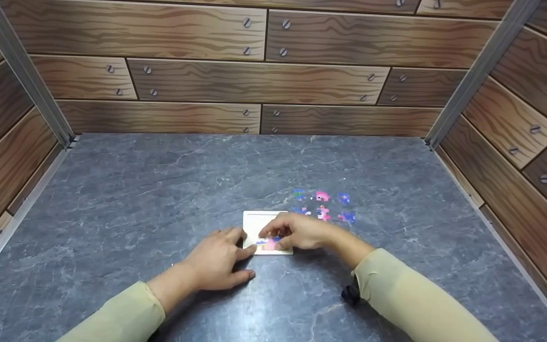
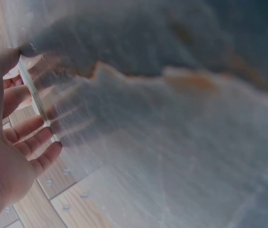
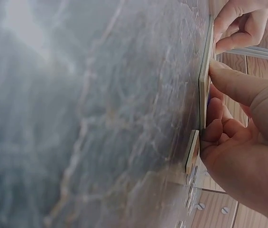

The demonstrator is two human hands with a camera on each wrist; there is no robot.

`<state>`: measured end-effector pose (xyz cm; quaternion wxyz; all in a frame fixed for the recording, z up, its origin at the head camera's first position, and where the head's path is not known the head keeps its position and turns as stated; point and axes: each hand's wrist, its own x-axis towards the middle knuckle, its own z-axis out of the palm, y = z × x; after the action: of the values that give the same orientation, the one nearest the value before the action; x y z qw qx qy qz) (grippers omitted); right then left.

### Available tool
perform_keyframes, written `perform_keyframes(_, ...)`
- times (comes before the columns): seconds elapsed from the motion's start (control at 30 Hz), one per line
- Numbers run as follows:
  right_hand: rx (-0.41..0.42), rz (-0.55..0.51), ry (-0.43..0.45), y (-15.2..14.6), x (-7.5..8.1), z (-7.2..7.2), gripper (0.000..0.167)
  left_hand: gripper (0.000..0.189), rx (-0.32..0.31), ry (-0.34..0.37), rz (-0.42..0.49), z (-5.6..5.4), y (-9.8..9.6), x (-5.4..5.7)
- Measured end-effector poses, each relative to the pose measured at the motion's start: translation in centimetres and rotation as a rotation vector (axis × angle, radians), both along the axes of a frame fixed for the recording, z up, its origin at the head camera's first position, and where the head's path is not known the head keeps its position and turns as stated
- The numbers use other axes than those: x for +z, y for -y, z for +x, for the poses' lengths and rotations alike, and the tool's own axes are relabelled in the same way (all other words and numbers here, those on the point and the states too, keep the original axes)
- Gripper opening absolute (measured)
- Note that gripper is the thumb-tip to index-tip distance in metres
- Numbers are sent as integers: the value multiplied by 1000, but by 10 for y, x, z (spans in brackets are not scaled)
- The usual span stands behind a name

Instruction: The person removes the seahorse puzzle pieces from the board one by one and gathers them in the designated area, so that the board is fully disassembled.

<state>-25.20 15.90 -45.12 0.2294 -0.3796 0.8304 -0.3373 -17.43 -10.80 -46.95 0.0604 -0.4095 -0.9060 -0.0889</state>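
Observation:
A small pale puzzle tray point(image 1: 250, 219) lies on the table in the head view, with pink and blue jigsaw pieces point(image 1: 268, 245) at its near side. My left hand point(image 1: 215, 260) rests at the tray's left edge, fingers mostly extended and a fingertip by the near-left corner. Over the right part of the tray, my right hand point(image 1: 305, 231) has its thumb and fingers bent around a blue puzzle piece point(image 1: 274, 239), largely covered by them. The right wrist view shows the thumb point(image 3: 231, 83) at the tray's edge point(image 3: 203, 88).
Several loose puzzle pieces point(image 1: 322, 196), pink and blue, lie in two rows just right of and beyond the tray. Wood-patterned walls point(image 1: 197, 80) enclose the grey marbled table point(image 1: 159, 190) at the back and both sides.

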Motion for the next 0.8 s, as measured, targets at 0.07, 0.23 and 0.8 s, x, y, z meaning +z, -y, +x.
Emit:
perform_keyframes(0.07, -3, 1, 1, 0, 0, 0, 36, 52, 1, -2, 5, 0, 0, 0)
perform_keyframes(0.23, -13, 5, 15, 0, 1, 0, 36, 53, 5, 5, 11, 0, 0, 1)
perform_keyframes(0.8, -19, 9, 21, 0, -1, 0, 33, 54, 14, 10, -7, 1, -1, 2)
